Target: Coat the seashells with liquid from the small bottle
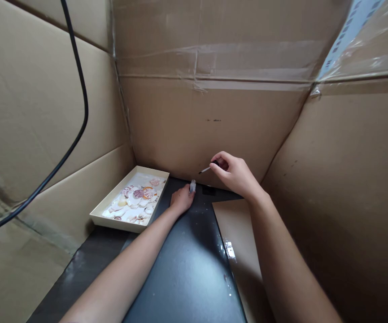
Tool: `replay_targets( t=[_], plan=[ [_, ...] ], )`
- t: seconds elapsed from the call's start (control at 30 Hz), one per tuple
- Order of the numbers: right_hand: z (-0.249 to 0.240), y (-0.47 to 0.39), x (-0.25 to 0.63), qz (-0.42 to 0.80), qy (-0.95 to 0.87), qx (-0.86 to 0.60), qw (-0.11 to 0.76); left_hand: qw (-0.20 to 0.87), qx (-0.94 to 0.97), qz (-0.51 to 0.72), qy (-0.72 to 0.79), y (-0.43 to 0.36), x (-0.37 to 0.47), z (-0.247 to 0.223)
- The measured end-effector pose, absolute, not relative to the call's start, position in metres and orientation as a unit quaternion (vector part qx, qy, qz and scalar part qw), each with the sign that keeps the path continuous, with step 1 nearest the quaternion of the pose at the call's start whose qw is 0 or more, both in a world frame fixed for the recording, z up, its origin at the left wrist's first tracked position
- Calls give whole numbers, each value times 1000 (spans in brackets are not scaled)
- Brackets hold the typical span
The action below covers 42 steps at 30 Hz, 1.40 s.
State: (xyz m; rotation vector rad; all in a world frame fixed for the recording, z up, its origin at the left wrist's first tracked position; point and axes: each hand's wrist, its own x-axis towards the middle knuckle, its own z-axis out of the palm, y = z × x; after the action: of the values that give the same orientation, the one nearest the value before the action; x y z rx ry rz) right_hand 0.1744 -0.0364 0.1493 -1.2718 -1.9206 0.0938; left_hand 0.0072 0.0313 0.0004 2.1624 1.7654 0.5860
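Observation:
My left hand [181, 200] grips a small clear bottle [193, 185] low over the dark tabletop, its neck pointing up. Up and to the right, my right hand [234, 171] pinches the black cap of a thin applicator brush [205, 170]. The brush's dark tip points down and left, apart from the bottle's mouth. Beside my left hand, a shallow cream tray [121, 225] holds several seashells [136, 197] in white, pink and purple tones on a pale base.
Cardboard walls [197, 125] enclose the dark table [180, 269] at the back and sides. A flat brown board [234, 224] with a shiny strip of tape lies under my right forearm. A black cable [82, 89] hangs at the left.

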Motion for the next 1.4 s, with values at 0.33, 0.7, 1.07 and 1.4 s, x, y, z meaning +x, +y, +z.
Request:
replay_targets(
  t=[0.33,0.7,1.07,1.4],
  plan=[
    [147,-34,177,39,-760,-504,410,183,739,220,610,38,8,3],
    [86,-32,161,96,-703,-503,493,236,722,330,561,5,-9,-7],
    [-2,-47,151,215,-625,-496,562,428,688,465,356,-2,-9,-15],
    [2,-48,153,151,-635,-517,554,402,717,433,369,1,-7,-17]
  ],
)
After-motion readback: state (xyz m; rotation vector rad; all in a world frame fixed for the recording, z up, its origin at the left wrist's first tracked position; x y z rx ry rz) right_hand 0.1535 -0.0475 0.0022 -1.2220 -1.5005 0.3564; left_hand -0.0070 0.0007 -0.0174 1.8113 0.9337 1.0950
